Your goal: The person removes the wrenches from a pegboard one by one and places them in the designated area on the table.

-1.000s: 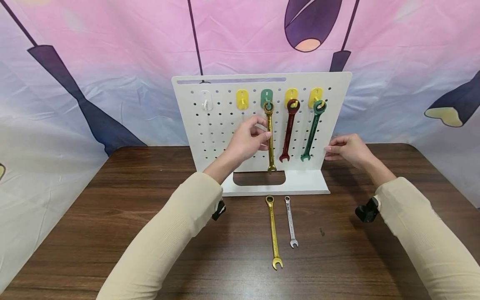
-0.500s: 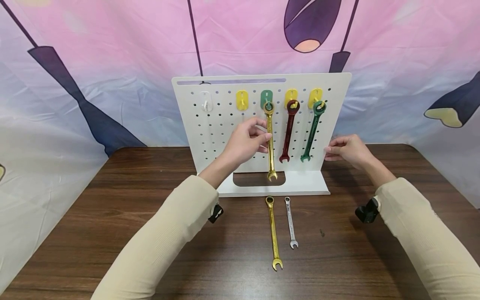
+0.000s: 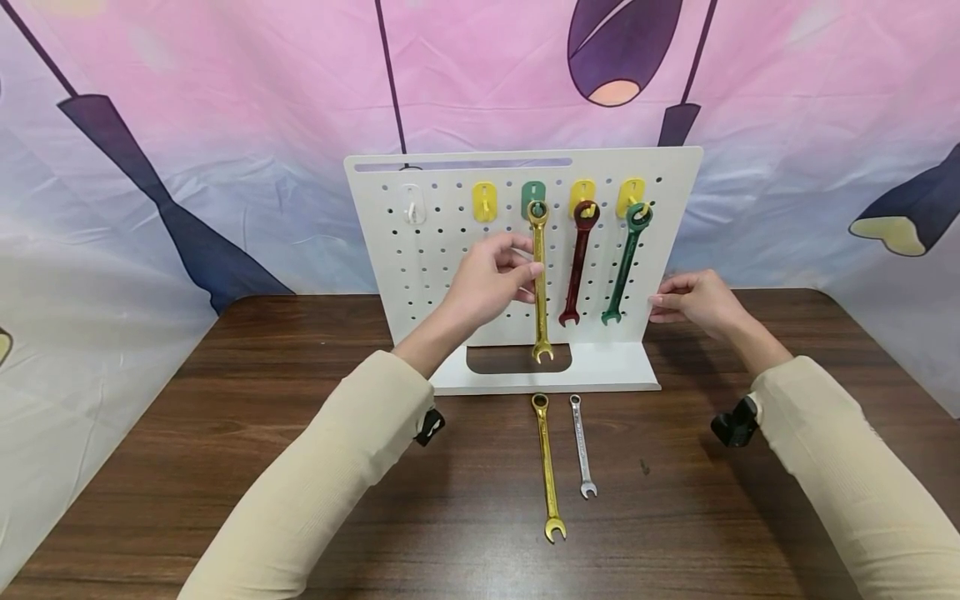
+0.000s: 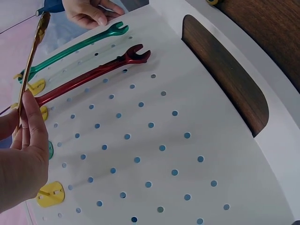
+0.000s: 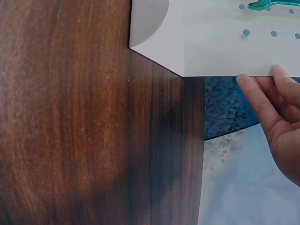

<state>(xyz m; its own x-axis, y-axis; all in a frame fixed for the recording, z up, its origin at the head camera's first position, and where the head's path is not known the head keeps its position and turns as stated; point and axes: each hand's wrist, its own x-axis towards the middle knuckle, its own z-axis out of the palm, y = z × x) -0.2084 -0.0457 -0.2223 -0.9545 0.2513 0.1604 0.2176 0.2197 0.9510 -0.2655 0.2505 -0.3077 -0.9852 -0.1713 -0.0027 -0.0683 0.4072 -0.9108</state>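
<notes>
My left hand pinches a gold combination wrench between thumb and fingers. The wrench stands nearly upright, its ring end in front of the green hook; whether the hook passes through the ring, I cannot tell. The left wrist view has the fingers covering its ring end. My right hand holds the right edge of the white pegboard, with the thumb lapping onto its face in the right wrist view. A red wrench and a green wrench hang from yellow hooks beside the gold one.
On the table, before the board's base, lie another gold wrench and a small silver wrench. A white hook and a yellow hook on the left bear nothing. Patterned cloth hangs behind.
The lower end of the held gold wrench has swung out from the board towards me, and the left forearm has shifted slightly left. My right hand stays at the board's edge.
</notes>
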